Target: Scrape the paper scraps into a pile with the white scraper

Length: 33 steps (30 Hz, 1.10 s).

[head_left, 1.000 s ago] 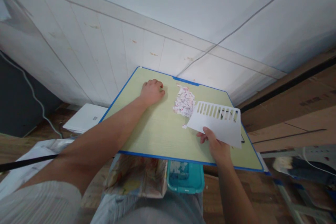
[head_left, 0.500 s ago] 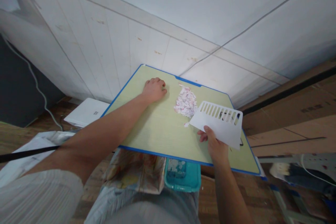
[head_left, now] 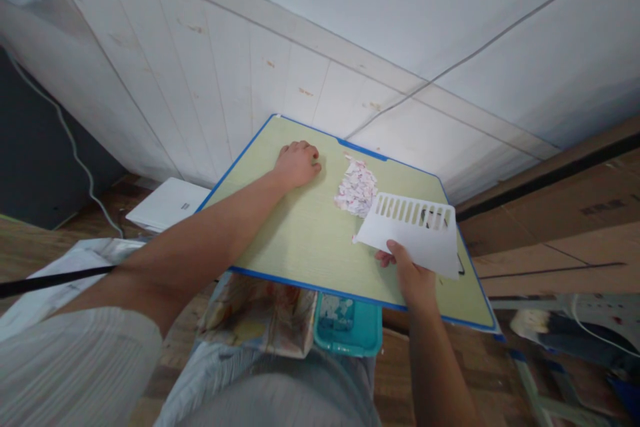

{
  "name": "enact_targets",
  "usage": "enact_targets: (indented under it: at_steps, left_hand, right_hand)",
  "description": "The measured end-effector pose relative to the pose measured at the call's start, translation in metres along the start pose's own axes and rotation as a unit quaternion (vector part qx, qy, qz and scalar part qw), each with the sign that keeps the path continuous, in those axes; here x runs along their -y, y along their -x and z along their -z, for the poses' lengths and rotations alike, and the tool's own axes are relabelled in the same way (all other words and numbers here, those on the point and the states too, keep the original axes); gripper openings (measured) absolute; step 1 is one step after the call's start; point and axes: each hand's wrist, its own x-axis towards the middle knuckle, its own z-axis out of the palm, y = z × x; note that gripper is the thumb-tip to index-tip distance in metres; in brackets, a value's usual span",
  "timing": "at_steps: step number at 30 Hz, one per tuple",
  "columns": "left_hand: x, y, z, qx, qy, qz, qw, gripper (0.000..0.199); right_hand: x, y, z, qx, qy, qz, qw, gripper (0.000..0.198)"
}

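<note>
White wall (head_left: 225,60), cardboard (head_left: 555,213), board (head_left: 295,233) partly hiding teal box (head_left: 369,330), paper scraps (head_left: 356,185)

the slotted white card (head_left: 417,243) partly hides the right hand (head_left: 414,280)

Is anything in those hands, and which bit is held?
The right hand holds the white card by its near, unslotted edge. Nothing shows in the left hand.
</note>
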Motion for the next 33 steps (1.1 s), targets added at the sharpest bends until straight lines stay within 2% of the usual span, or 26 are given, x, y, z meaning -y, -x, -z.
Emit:
enact_targets:
  at_steps: [3,4,10,17,24,28,33]
  left_hand:
    - [-0.001,0.001,0.001,0.003,0.001,0.003,1.000,0.046]
    - [-0.002,0.001,0.001,0.004,0.003,0.005,1.000,0.045]
    - [0.000,-0.001,-0.001,0.001,0.006,0.007,1.000,0.044]
    - [0.000,-0.001,-0.001,0.003,0.015,0.007,1.000,0.047]
    - [0.002,-0.003,-0.004,-0.001,0.016,0.006,1.000,0.045]
    - [0.002,-0.003,-0.004,-0.006,0.011,0.003,1.000,0.045]
    - [0.001,-0.002,-0.001,0.004,0.005,0.003,1.000,0.047]
  right_hand:
    - [0.011,0.014,0.014,0.033,0.038,0.005,0.999,0.050]
    - [0.014,0.019,0.019,0.073,0.046,-0.002,0.996,0.047]
    - [0.021,0.039,0.031,0.070,-0.012,-0.065,0.995,0.042]
    - [0.029,0.036,0.028,0.051,-0.013,-0.071,0.996,0.041]
    - [0.022,0.038,0.033,0.079,-0.030,-0.073,0.994,0.037]
    - [0.011,0.031,0.038,0.123,-0.043,-0.073,0.989,0.038]
    - [-0.003,0.027,0.043,0.111,-0.033,-0.071,0.991,0.041]
